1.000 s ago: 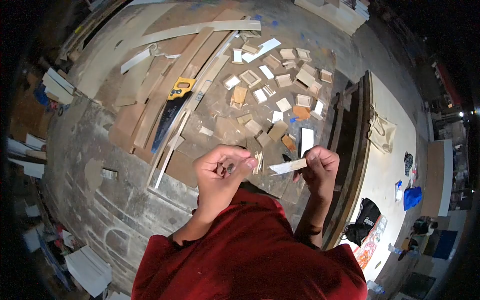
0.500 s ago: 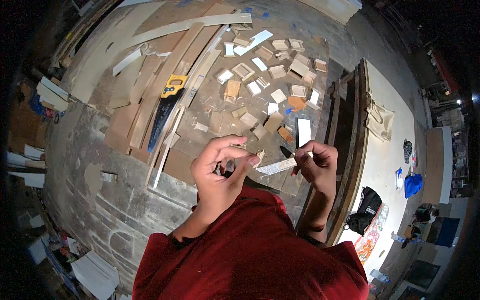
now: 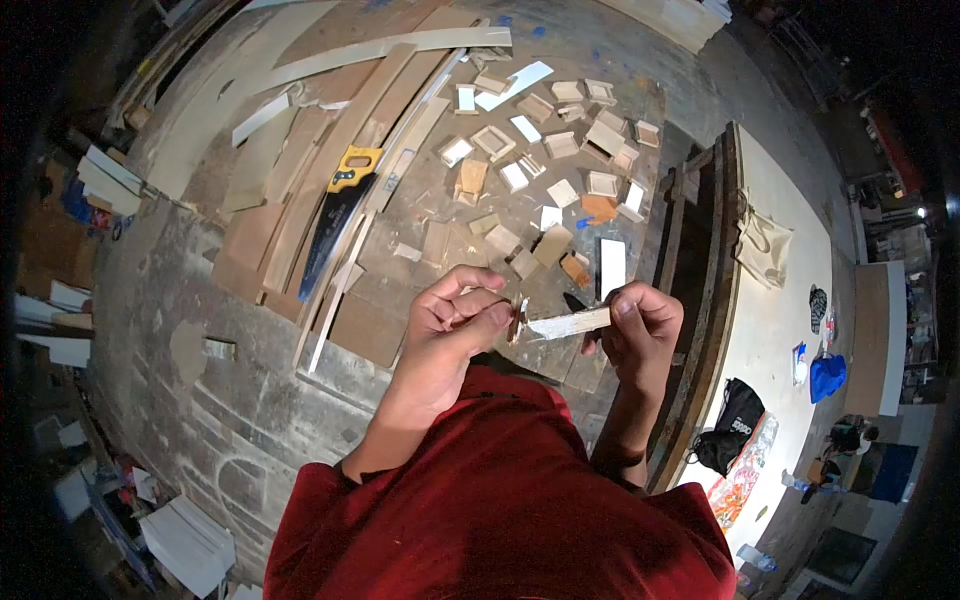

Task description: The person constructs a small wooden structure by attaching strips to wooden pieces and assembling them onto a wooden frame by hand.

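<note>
Where a slim wooden strip (image 3: 572,322) juts leftward, gripped between thumb and fingers of the right hand (image 3: 643,325), its whitish end points at a small splintered piece (image 3: 519,318) pinched by the left hand (image 3: 440,320); whether the two touch, I cannot tell. Beyond the hands, wooden blocks (image 3: 561,146) lie scattered. Left of these, a yellow-handled saw (image 3: 335,230) rests on long boards (image 3: 372,110); rightward, a pale table (image 3: 770,320) bears a canvas bag (image 3: 765,250).

One left hand (image 3: 445,325), one right hand (image 3: 640,325) with one wood strip (image 3: 568,324), and one handsaw (image 3: 335,228) show. Small wood pieces (image 3: 604,138) number over twenty. One beige tote bag (image 3: 764,252) lies at the worktop (image 3: 768,335) edge.
</note>
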Motion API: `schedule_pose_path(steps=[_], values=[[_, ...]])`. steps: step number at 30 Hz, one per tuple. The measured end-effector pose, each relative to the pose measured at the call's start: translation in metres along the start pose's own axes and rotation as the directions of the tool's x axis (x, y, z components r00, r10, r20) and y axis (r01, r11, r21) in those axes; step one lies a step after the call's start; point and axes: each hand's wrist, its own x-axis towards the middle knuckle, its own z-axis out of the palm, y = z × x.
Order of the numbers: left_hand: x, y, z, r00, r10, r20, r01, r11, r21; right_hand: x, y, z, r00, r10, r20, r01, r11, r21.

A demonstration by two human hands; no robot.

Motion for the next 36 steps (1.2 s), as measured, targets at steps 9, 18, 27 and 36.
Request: schedule_pose_path(steps=[9,18,27,36], values=[[0.003,0.003,0.007,1.0,-0.004,0.004,0.004,1.0,0.002,0.007,0.002,-0.001,0.995,0.095,0.02,-0.096,0.99,0.1],[0.009,0.001,0.006,1.0,-0.005,-0.003,0.005,1.0,-0.018,0.009,0.002,-0.008,0.994,0.087,0.062,-0.091,0.994,0.065],[0.015,-0.003,0.005,0.999,-0.03,-0.02,0.029,0.999,-0.037,0.016,0.002,-0.007,0.999,-0.042,-0.02,0.043,0.999,0.025],[0.02,-0.002,0.004,1.0,0.005,-0.03,-0.005,1.0,0.0,0.018,0.003,-0.009,0.977,-0.202,-0.067,0.194,0.975,-0.109]])
